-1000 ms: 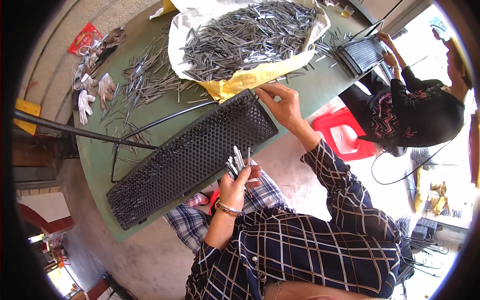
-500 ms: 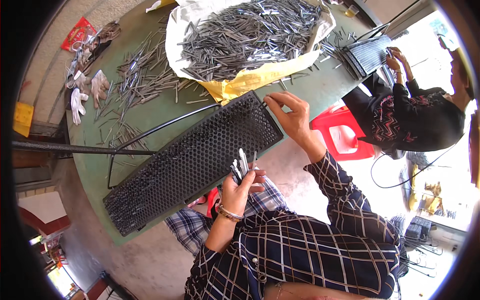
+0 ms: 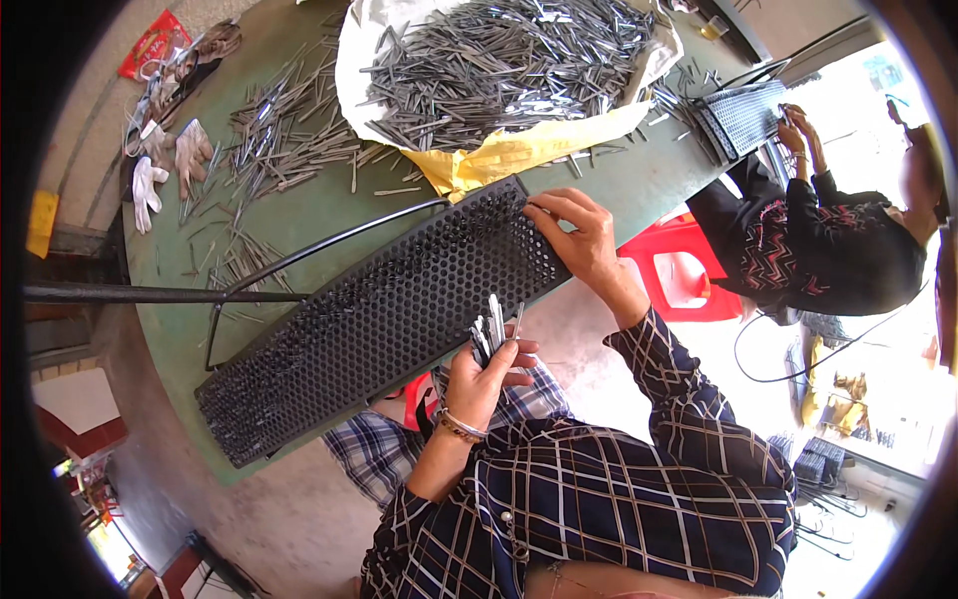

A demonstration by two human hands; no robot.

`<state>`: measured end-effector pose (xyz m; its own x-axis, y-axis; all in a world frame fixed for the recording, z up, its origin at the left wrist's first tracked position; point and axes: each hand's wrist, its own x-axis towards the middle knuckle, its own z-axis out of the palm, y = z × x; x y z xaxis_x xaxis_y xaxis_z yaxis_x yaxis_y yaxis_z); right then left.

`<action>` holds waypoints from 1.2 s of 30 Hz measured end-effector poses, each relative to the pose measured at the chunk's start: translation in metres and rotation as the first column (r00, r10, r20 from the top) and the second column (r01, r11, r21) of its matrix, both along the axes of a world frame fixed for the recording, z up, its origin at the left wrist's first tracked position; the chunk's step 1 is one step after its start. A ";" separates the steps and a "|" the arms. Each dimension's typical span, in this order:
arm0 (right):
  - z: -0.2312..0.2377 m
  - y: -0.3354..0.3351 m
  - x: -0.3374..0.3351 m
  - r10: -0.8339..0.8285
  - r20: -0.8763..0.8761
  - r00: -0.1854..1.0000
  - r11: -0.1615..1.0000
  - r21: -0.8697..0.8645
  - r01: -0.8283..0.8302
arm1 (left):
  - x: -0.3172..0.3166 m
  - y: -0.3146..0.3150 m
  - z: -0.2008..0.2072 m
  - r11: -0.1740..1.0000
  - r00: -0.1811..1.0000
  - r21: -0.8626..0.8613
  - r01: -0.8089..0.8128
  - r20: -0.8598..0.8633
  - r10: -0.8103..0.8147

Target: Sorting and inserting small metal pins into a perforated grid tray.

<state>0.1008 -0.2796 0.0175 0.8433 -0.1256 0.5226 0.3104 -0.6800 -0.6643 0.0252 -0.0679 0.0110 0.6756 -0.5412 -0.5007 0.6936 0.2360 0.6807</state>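
A long black rack (image 3: 399, 299) full of round holes slants across the table edge in front of me. Many dark strip ends stand in its holes at the left end, along the far edge and at the right end. My left hand (image 3: 479, 384) is closed round a bundle of thin metal strips (image 3: 489, 329), upright beside the rack's near edge. One strip pokes up apart from the others by the fingers. At the rack's far right end, the fingertips of my right hand (image 3: 579, 240) are pinched together against the holes. Whatever lies between them is hidden.
A white-and-yellow sack (image 3: 529, 150) heaped with metal strips (image 3: 509, 70) lies behind the rack. Loose strips (image 3: 269, 140) and gloves (image 3: 150, 185) are at left. A black metal bar (image 3: 170, 295) runs to the rack. Right: a red stool (image 3: 679, 275) and a co-worker (image 3: 808, 230) at another rack (image 3: 733, 118).
My right fingertips have come down from just above the rack's far right end onto its holes. The left hand keeps its bundle of strips. The whole view has shifted slightly.
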 end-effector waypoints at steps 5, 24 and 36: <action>-0.005 0.002 -0.002 -0.029 -0.039 0.999 0.998 -0.065 0.026 | -0.001 0.001 -0.001 1.000 1.000 0.018 0.019 0.010 -0.019; 0.034 0.072 -0.059 0.556 -0.527 0.643 0.737 0.671 -0.087 | -0.008 0.025 0.009 0.984 0.985 -0.116 -0.135 0.090 0.146; 0.033 0.128 -0.057 0.598 -0.634 0.491 0.775 0.613 -0.152 | -0.031 0.081 0.001 0.964 0.980 -0.179 -0.198 -0.006 0.200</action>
